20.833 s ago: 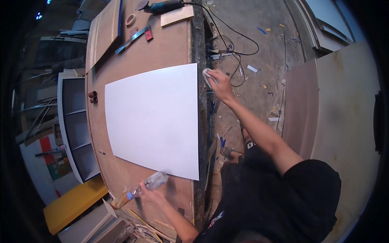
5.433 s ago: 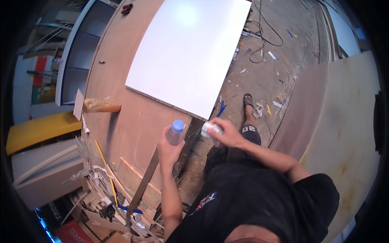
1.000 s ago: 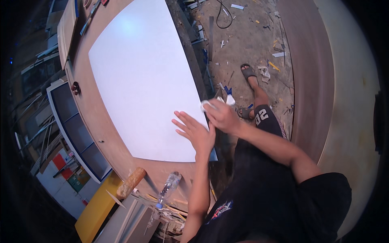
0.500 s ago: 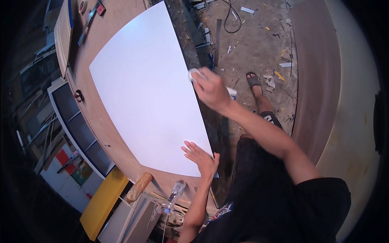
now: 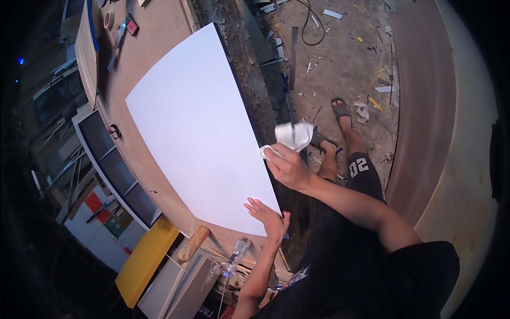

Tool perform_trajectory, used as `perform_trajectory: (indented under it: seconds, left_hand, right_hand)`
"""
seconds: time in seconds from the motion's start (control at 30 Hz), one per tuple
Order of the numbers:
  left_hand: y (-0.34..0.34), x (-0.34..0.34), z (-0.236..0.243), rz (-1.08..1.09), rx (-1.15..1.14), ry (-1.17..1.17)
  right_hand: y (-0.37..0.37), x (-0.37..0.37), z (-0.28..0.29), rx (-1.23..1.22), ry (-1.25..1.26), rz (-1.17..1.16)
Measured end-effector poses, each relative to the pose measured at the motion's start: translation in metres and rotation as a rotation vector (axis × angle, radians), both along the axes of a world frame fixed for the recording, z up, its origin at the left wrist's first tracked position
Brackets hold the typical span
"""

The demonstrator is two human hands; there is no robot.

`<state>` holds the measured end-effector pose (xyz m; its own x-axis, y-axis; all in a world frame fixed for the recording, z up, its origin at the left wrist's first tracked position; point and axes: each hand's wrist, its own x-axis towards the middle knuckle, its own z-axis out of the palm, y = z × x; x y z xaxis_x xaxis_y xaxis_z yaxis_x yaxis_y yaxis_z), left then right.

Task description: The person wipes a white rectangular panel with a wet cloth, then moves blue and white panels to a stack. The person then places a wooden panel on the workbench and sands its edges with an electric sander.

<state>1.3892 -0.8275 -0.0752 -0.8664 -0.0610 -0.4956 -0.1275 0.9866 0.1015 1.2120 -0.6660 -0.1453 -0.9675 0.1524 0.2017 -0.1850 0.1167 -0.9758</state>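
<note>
Left hand [image 5: 269,219] splayed, right hand [image 5: 288,168] gripping cloth [image 5: 295,136].

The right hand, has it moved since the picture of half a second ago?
Yes. Judged against the white panel, the right hand has moved down along its right edge, nearer to the left hand.

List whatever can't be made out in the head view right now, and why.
In the head view:
White cloth: pinched part hidden by the right hand; loose end blurred.
White panel: underside hidden, facing the workbench.
Left hand: palm hidden, turned down.
Black cable: rest cut off by top edge.
</note>
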Motion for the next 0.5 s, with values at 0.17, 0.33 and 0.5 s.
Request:
perform_trajectory:
  seconds: [0.17, 0.33, 0.5]
  left_hand:
    - [0.002, -0.006, 0.001, -0.027, -0.011, 0.002]
    - [0.006, -0.003, 0.003, 0.007, -0.013, -0.007]
    - [0.007, -0.003, 0.008, -0.025, -0.038, -0.030]
  right_hand:
    - [0.015, -0.076, 0.002, -0.046, -0.046, -0.073]
    - [0.007, -0.020, 0.004, 0.005, -0.008, 0.000]
    - [0.026, -0.104, 0.005, 0.016, -0.070, 0.001]
